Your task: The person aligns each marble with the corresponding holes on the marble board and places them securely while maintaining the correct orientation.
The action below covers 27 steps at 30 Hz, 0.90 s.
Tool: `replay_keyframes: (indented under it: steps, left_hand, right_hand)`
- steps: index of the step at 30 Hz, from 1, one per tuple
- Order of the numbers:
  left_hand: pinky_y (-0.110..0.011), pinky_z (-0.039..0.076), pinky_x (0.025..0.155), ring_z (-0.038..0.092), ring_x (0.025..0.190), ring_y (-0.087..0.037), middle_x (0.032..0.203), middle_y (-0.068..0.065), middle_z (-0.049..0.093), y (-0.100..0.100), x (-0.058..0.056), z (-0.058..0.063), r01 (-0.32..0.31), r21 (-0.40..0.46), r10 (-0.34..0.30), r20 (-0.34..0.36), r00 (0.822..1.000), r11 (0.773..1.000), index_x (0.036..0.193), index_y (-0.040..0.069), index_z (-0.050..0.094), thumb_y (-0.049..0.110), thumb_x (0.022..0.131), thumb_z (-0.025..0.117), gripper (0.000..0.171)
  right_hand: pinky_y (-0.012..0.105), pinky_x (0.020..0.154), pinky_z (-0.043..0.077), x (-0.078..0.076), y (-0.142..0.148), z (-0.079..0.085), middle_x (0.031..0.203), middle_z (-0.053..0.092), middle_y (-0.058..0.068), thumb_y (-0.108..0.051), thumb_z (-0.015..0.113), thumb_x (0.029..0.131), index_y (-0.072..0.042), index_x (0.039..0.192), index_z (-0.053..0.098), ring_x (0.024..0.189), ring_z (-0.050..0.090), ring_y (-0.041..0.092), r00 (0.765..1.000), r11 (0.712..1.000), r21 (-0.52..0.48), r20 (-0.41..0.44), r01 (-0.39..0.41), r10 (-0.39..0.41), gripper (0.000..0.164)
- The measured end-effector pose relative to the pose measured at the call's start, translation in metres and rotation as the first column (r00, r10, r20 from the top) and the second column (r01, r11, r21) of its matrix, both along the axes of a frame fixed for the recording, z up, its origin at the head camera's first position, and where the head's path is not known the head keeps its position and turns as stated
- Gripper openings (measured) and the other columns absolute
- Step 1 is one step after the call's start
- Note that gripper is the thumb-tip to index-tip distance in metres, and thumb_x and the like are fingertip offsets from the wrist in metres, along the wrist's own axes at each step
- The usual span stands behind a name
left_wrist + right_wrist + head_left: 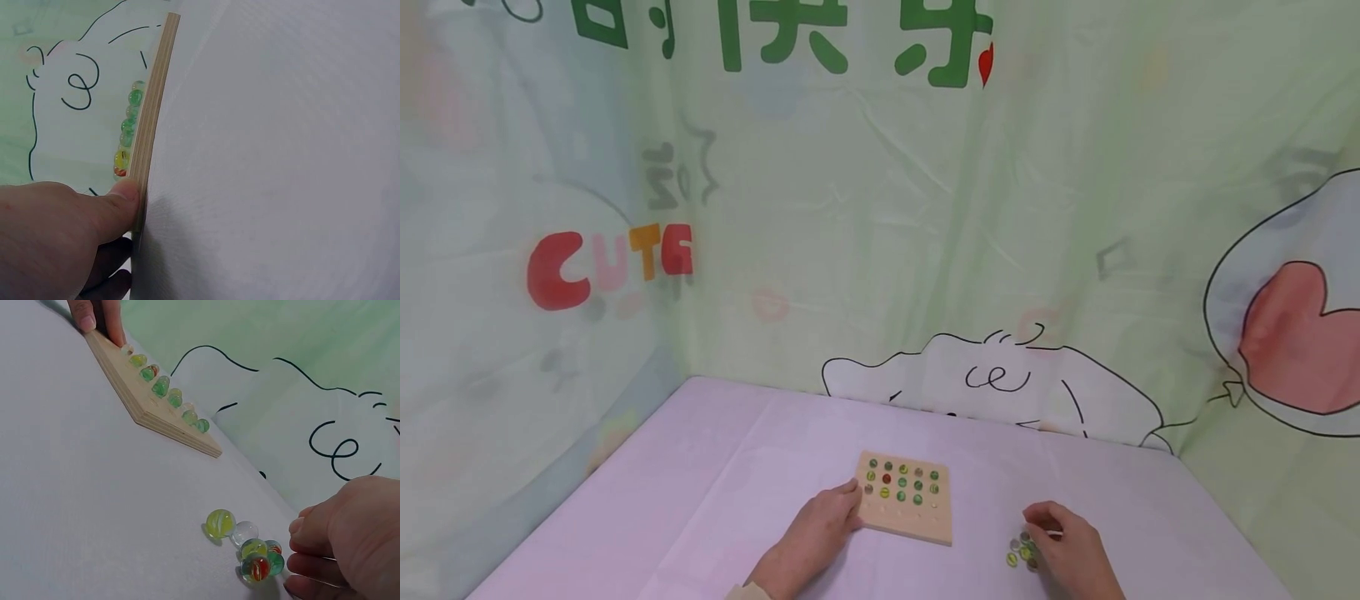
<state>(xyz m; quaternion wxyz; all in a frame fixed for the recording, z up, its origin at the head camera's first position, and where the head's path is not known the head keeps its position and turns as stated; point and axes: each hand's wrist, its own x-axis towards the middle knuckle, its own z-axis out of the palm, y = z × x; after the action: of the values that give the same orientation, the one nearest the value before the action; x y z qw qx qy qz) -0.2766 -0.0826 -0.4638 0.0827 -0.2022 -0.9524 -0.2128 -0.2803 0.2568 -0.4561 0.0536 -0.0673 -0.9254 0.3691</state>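
A square wooden marble board [910, 532] lies on the table, its far rows filled with green, yellow, clear and red glass marbles; bare holes show in the nearer part. My left hand [822, 529] grips the board's left edge, thumb [125, 190] against the rim. On the right, my right hand [1071, 546] is beside a small cluster of loose marbles [1026, 552], thumb and fingers bent loosely towards them. No marble shows between its fingers in the right wrist view, where a yellow-swirled marble [220, 524] lies at the cluster's edge.
A pale pinkish cloth covers the table [737, 467]. Behind and to the left hang printed curtains [880, 208] with cartoon drawings and coloured letters. The table surface separates the board from the loose marbles.
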Motion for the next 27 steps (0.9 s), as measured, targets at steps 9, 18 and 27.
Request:
replay_keyframes:
  steps: [9, 18, 27]
  left_hand:
    - [-0.034, 0.06, 0.095, 0.064, 0.121, -0.03, 0.135, -0.018, 0.062, 0.0002, 0.0001, -0.0004, -0.007, 0.016, 0.007, 0.004, 1.0, 1.0, 0.11, 0.009, 0.065, 0.02, 0.087, 0.074, 0.027]
    - [-0.035, 0.059, 0.096, 0.063, 0.122, -0.03, 0.136, -0.018, 0.061, 0.0013, 0.0004, 0.0007, -0.011, 0.013, 0.011, 0.011, 1.0, 1.0, 0.116, 0.007, 0.065, 0.02, 0.088, 0.073, 0.032]
    - [-0.035, 0.06, 0.095, 0.064, 0.121, -0.029, 0.136, -0.018, 0.061, 0.0008, 0.0007, -0.0012, -0.013, -0.004, 0.013, -0.002, 1.0, 1.0, 0.118, 0.006, 0.064, 0.021, 0.087, 0.073, 0.036]
  right_hand:
    - [0.031, 0.068, 0.057, 0.0036, -0.0005, -0.0019, 0.091, 0.071, 0.004, -0.002, 0.068, 0.089, -0.001, 0.101, 0.068, 0.079, 0.061, 0.015, 0.999, 0.998, 0.052, 0.005, -0.034, 0.034, 0.012]
    - [0.024, 0.054, 0.053, 0.0043, -0.004, -0.005, 0.086, 0.069, 0.003, -0.001, 0.068, 0.088, 0.0, 0.1, 0.068, 0.068, 0.059, 0.013, 0.999, 0.999, 0.025, 0.007, -0.032, 0.031, 0.011]
    - [0.025, 0.052, 0.052, 0.0023, -0.0035, -0.0091, 0.083, 0.068, 0.002, -0.002, 0.067, 0.089, -0.001, 0.098, 0.068, 0.065, 0.058, 0.013, 0.999, 0.999, 0.014, 0.013, -0.034, 0.034, 0.01]
